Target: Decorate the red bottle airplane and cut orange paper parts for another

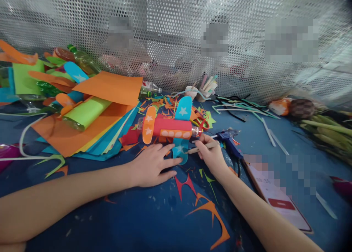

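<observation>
A toy airplane [170,128] made from a bottle wrapped in red paper lies on the blue table [143,222]. It has orange tail fins and light blue wings with white stars. My left hand [152,165] lies flat with fingers spread, fingertips on the near blue wing. My right hand [210,153] is closed on a wooden stick [200,147] that points left toward that wing, just below the bottle's neck.
A blue glue gun [229,141] lies right of my right hand. A heap of orange, green and blue paper sheets [93,116] and bottles fills the left. Paper scraps [209,208] litter the front. A card [277,197] lies at right, green stalks [327,129] beyond. Perforated metal wall behind.
</observation>
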Demonstrator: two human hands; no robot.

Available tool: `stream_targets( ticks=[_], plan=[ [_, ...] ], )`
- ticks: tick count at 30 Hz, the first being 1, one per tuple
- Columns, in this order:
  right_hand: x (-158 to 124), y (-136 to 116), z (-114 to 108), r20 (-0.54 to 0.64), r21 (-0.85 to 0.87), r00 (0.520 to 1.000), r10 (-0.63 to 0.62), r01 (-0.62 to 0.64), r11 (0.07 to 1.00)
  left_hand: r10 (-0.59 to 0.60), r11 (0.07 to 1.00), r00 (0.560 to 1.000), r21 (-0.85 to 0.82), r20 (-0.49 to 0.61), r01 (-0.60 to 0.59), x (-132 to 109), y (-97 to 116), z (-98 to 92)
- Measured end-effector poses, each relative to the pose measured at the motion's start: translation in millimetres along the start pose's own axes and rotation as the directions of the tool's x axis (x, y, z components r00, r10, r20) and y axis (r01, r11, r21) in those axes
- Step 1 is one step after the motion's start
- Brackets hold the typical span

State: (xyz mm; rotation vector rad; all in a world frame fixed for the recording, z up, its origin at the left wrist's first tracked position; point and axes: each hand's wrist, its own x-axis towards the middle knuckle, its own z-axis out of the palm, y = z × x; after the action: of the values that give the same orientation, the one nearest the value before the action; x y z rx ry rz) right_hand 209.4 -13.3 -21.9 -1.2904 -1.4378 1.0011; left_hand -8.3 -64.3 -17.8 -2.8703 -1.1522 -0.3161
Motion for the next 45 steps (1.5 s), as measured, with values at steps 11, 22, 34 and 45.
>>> stream_targets(
  ticks=[11,22,34,45],
  plan=[
    [1.1,1.3,0.1,-0.125,0.358,0.992,-0.009,0.054,0.932,-0.099,0.984,0.993,-0.157,-0.059,0.088,-3.0,-0.7,5.6],
    [-15.9,-15.5,2.7,0.030,0.427,1.000,-0.001,-0.012,0.904,-0.387,0.715,0.920,-0.651,-0.064,0.255,0.8,-16.1,-0.6],
    [-29.4,-20.0,11.6,0.165,0.143,0.984,-0.068,0.044,0.989,-0.314,0.682,0.943,-0.716,-0.107,0.146,5.7,-11.7,-2.9],
    [-30.0,-13.3,14.5,0.245,0.178,0.968,-0.056,0.012,0.984,-0.295,0.713,0.953,-0.680,-0.072,0.169,2.3,-14.9,-1.3]
  ],
)
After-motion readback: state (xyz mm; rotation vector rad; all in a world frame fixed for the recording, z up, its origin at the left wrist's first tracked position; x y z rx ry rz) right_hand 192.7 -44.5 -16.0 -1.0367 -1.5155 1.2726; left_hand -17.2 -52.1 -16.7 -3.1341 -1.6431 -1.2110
